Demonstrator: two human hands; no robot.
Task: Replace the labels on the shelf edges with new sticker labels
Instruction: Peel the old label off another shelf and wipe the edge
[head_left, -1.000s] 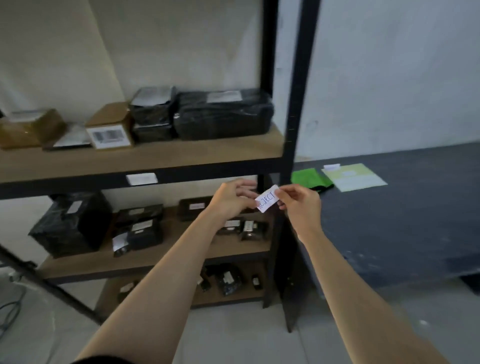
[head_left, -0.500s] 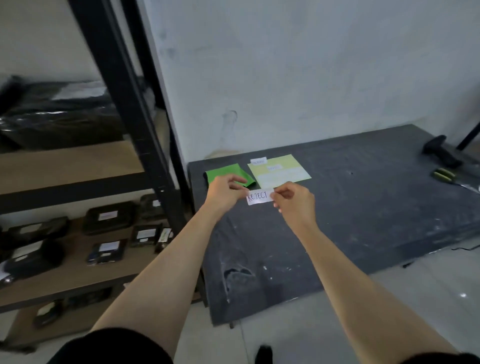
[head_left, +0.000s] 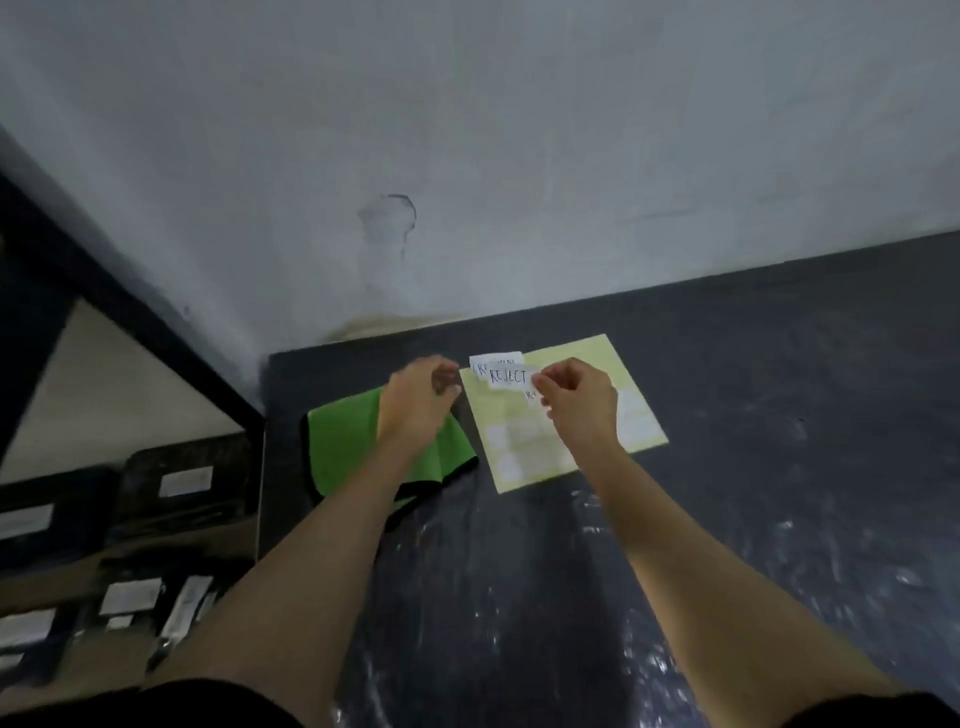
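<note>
A white label reading REJECT (head_left: 509, 375) hangs just above the top left corner of a pale yellow sticker sheet (head_left: 631, 410) lying on the dark table (head_left: 779, 415). My right hand (head_left: 579, 402) pinches the label's right end between thumb and fingers. My left hand (head_left: 418, 402) hovers over a green cloth (head_left: 340, 447), fingers loosely curled, a small gap away from the label's left end and holding nothing. Other white labels (head_left: 493, 359) lie on the sheet's corner under the held one. Faint white stickers show on the sheet.
The shelf's black upright (head_left: 130, 312) crosses the left side, and black packages with white labels (head_left: 184, 480) sit on the lower wooden shelves. A grey wall (head_left: 519, 156) stands behind the table. The table surface extends right and toward me.
The view swung from the shelf to the table. Both hands carried the REJECT label over to the sticker sheet, and my left hand has come off the label's left end.
</note>
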